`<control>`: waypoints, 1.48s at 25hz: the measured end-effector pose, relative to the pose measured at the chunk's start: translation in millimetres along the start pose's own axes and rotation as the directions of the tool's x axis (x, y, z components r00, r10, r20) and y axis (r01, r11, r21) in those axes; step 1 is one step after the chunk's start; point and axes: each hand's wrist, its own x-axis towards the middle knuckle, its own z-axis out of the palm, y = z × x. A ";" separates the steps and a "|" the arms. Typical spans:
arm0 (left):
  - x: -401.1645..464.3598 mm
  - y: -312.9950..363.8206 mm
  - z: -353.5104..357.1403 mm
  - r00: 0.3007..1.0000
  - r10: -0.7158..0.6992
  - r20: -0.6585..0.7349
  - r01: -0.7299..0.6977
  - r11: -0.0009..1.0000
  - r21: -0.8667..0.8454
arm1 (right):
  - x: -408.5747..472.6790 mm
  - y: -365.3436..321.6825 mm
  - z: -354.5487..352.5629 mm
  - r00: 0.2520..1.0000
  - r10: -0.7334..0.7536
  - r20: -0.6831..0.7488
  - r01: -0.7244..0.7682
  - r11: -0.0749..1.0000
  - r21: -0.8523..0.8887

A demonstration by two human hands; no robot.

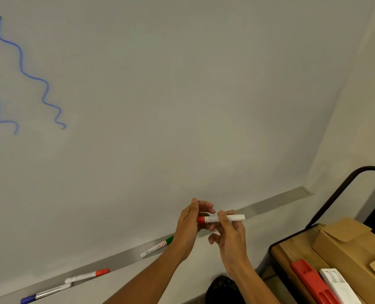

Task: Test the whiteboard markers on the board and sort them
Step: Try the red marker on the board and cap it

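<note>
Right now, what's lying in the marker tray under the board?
Three markers lie in the tray: a blue-capped marker, a red-capped marker and a green-capped marker. The left hand covers the green cap's end.

Both hands on one red-capped marker, in front of the whiteboard tray.
Left hand [190,218] grips the red cap end of the red marker [220,218]; right hand [228,232] pinches the white barrel, marker roughly horizontal. Whiteboard [182,95] carries two blue squiggles [32,76] at upper left. On the tray [270,204]: green marker [157,247], a second red marker [88,275], blue marker [44,294]. Cart [276,249] at right holds cardboard boxes [346,244].
</note>
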 end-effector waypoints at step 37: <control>8.8 -210.8 10.7 0.747 -0.664 -0.016 0.630 0.701 0.334 | 6.7 94.4 -207.0 0.835 0.336 -0.436 -0.514 0.760 -0.398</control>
